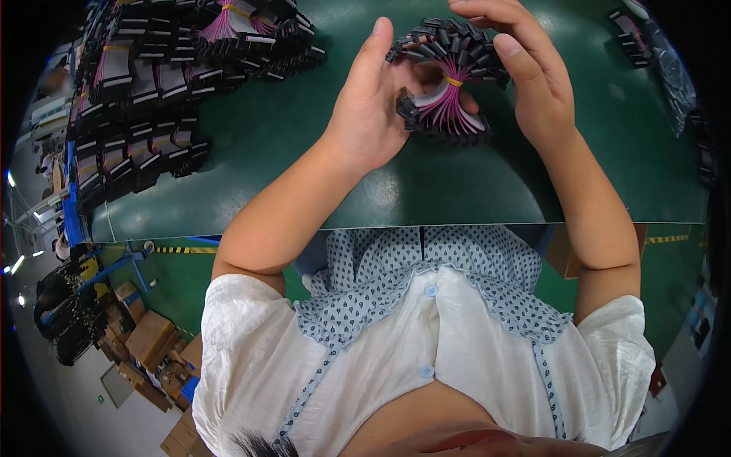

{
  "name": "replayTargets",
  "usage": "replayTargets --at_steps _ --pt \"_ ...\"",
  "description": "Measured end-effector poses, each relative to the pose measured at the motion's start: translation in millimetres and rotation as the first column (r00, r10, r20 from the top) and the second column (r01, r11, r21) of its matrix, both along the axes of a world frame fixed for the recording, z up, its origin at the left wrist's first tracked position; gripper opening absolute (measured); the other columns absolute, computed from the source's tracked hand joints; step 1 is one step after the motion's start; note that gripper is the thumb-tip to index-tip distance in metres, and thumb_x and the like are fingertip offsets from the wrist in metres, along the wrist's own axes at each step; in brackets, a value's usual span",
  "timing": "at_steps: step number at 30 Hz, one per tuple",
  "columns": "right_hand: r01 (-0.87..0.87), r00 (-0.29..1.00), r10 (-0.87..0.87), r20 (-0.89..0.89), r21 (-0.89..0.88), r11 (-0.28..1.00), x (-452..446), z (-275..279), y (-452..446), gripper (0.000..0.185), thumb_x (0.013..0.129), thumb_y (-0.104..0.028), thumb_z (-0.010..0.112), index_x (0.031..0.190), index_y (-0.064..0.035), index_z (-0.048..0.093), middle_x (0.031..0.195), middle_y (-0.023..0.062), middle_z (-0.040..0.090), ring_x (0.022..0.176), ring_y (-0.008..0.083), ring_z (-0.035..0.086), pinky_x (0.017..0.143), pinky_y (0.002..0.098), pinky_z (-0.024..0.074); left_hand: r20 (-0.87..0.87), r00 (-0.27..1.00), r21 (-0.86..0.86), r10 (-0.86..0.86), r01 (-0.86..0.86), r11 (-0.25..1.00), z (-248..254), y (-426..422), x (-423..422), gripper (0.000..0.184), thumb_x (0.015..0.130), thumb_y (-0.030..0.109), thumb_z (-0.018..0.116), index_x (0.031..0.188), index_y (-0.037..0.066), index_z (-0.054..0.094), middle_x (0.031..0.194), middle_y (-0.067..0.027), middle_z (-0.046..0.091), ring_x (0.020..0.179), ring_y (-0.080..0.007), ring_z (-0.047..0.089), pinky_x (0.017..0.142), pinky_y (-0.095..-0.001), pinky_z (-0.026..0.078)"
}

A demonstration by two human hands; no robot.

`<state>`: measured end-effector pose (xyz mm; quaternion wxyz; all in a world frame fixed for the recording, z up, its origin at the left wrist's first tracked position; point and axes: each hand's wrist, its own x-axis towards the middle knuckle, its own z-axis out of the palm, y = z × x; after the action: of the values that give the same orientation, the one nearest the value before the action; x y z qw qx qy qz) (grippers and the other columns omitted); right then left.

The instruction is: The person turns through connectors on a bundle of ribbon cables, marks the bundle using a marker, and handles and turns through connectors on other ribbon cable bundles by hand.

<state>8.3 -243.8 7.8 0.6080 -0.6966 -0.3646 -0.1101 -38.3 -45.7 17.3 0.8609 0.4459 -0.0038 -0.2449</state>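
Note:
A bundle of grey and pink ribbon cables with black connectors at both ends is tied in the middle by a yellow band. My left hand holds it from the left, thumb raised and fingers reaching behind the cables, where they partly show through the gaps. At the bundle's right side my right hand curves with thumb and fingers apart. Whether its fingertips touch the connectors, I cannot tell. Below both hands lies the green table top.
Stacked rows of similar cable bundles fill the table's left side, with another bundle on top at the back. At the far right are more connectors and a clear plastic bag. Cardboard boxes stand on the floor at left.

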Motion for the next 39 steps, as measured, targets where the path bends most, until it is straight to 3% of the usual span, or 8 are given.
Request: replayTargets --at_steps 4,7,10,13,16,29,34,39 --pt "-0.027 0.999 0.026 -0.019 -0.013 1.0 0.7 -1.8 -1.3 0.039 0.105 -0.027 0.048 0.122 0.0054 0.062 0.124 0.0175 0.059 0.121 0.027 0.055 0.108 0.0376 0.038 0.02 0.998 0.031 -0.062 0.062 0.998 -5.0 2.1 0.5 0.091 0.104 0.07 0.016 0.132 -0.005 0.058 0.116 -0.0198 0.07 0.102 -0.0298 0.07 0.096 -0.0432 0.055" --pt "-0.017 0.999 0.017 -0.036 -0.005 1.0 -2.6 0.9 1.1 0.038 0.106 -0.026 0.048 0.121 0.0053 0.063 0.124 0.0174 0.06 0.12 0.027 0.055 0.108 0.0379 0.0385 0.005 0.999 0.071 -0.049 0.049 0.996 -5.1 0.4 0.3 0.099 0.101 0.074 0.021 0.11 -0.014 0.067 0.11 -0.0279 0.068 0.104 -0.0369 0.067 0.1 -0.0466 0.052" --pt "-0.027 0.999 0.026 -0.024 -0.05 0.998 -3.0 2.9 0.9 0.038 0.106 -0.026 0.048 0.121 0.0052 0.063 0.124 0.0172 0.06 0.119 0.0268 0.056 0.107 0.038 0.0393 -0.054 0.992 -0.005 -0.11 0.11 0.994 -16.4 7.3 3.4 0.103 0.1 0.076 0.016 0.119 -0.013 0.064 0.111 -0.0267 0.07 0.105 -0.0355 0.068 0.1 -0.0451 0.052" --pt "-0.06 0.998 0.058 -0.029 -0.061 0.996 -0.5 -1.5 -0.4 0.037 0.106 -0.025 0.048 0.121 0.0053 0.064 0.124 0.0174 0.06 0.118 0.0269 0.056 0.106 0.0378 0.04 -0.043 0.985 -0.148 -0.168 0.16 0.976 -19.6 9.5 3.2 0.088 0.103 0.069 0.031 0.128 -0.011 0.06 0.114 -0.024 0.07 0.104 -0.0324 0.069 0.099 -0.0422 0.053" --pt "-0.061 0.997 0.059 -0.058 -0.03 0.998 -3.3 -2.2 1.4 0.036 0.105 -0.024 0.049 0.12 0.0053 0.064 0.123 0.0177 0.061 0.118 0.0271 0.057 0.106 0.0376 0.0407 -0.142 0.979 -0.121 -0.144 0.127 0.985 -14.5 2.9 3.7 0.082 0.107 0.066 0.018 0.137 -0.001 0.053 0.125 -0.0144 0.066 0.116 -0.0253 0.063 0.105 -0.0419 0.048" --pt "-0.054 0.999 0.053 -0.011 -0.115 0.992 -1.7 1.2 0.2 0.035 0.1 -0.016 0.056 0.128 0.0043 0.061 0.126 0.0161 0.059 0.118 0.0245 0.057 0.105 0.0353 0.0413 -0.173 0.982 -0.049 -0.076 0.069 0.996 -9.7 -1.1 6.0 0.078 0.108 0.061 0.02 0.14 -0.002 0.051 0.124 -0.0149 0.066 0.11 -0.0267 0.065 0.102 -0.0426 0.05" --pt "0.014 0.995 -0.01 -0.1 0.045 0.999 -5.6 -3.8 6.8 0.044 0.1 -0.019 0.056 0.137 0.0041 0.051 0.131 0.0126 0.055 0.122 0.0208 0.053 0.109 0.0335 0.0376 -0.134 0.976 -0.286 -0.174 0.13 0.949 -17.4 10.0 9.7 0.073 0.108 0.057 0.025 0.138 -0.004 0.052 0.12 -0.0183 0.067 0.104 -0.0306 0.067 0.1 -0.0456 0.051" --pt "0.088 0.976 -0.044 -0.212 0.203 0.975 -3.2 -8.9 5.5 0.034 0.1 -0.016 0.054 0.13 0.0005 0.051 0.12 0.0079 0.056 0.115 0.0157 0.053 0.105 0.0311 0.0396 -0.164 0.986 -0.264 0.019 -0.063 0.962 -11.5 13.8 11.1 0.072 0.106 0.058 0.029 0.133 -0.003 0.057 0.121 -0.0194 0.068 0.104 -0.0326 0.067 0.1 -0.0474 0.051"
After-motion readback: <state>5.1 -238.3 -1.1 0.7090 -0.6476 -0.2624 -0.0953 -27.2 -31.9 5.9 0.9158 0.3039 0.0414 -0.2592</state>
